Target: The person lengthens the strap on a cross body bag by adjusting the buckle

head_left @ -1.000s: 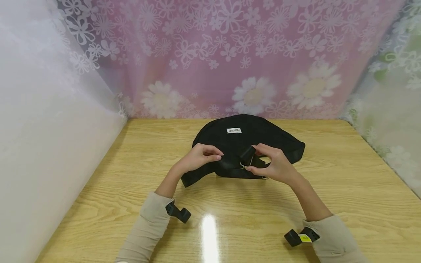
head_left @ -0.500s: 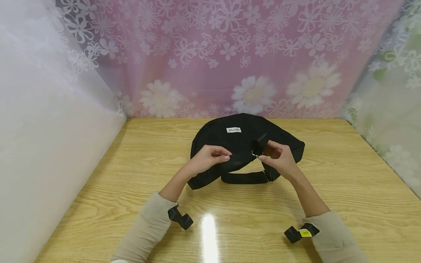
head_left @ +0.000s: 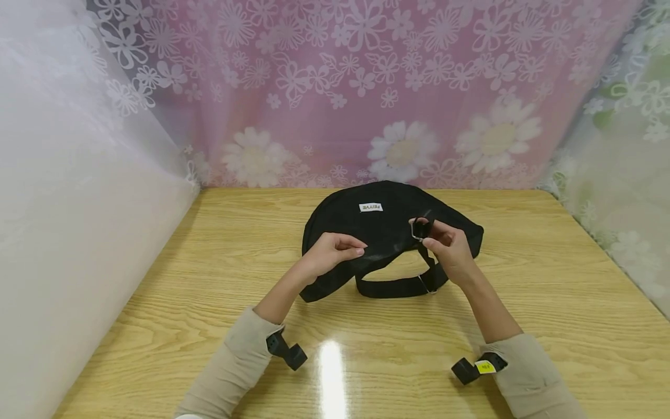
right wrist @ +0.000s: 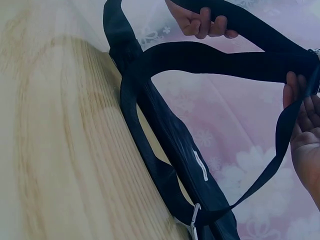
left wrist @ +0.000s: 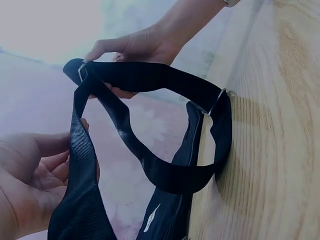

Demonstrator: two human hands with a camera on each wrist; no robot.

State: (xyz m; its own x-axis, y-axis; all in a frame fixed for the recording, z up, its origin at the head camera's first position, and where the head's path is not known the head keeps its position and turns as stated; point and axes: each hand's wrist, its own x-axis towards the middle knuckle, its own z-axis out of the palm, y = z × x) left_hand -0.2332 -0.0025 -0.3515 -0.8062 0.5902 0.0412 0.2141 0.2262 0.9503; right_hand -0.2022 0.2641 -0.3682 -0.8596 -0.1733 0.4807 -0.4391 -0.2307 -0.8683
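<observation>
A black waist bag (head_left: 345, 227) with a white label (head_left: 371, 207) lies at the far side of the table. My left hand (head_left: 335, 256) pinches its black webbing strap (left wrist: 82, 150) between thumb and fingers, over the bag's near edge. To the right, my right hand (head_left: 450, 250) pinches the strap at a metal buckle (left wrist: 83, 70), raised above the bag. From there the strap hangs in a loop (head_left: 392, 289) toward the tabletop. A second metal slider (right wrist: 195, 220) sits low on that loop, near the wood. The strap partly covers the left hand's fingers in the left wrist view.
The wooden table (head_left: 209, 326) ends at a pink flowered curtain (head_left: 324, 116) behind the bag. A pale sheet (head_left: 94, 192) borders the left side and a flowered one (head_left: 623, 192) the right. Black wrist cameras (head_left: 466, 370) sit on both sleeves.
My right hand has moved right and slightly up with the buckle, and the left hand has shifted a little right. The strap loop in front of the bag has opened wider.
</observation>
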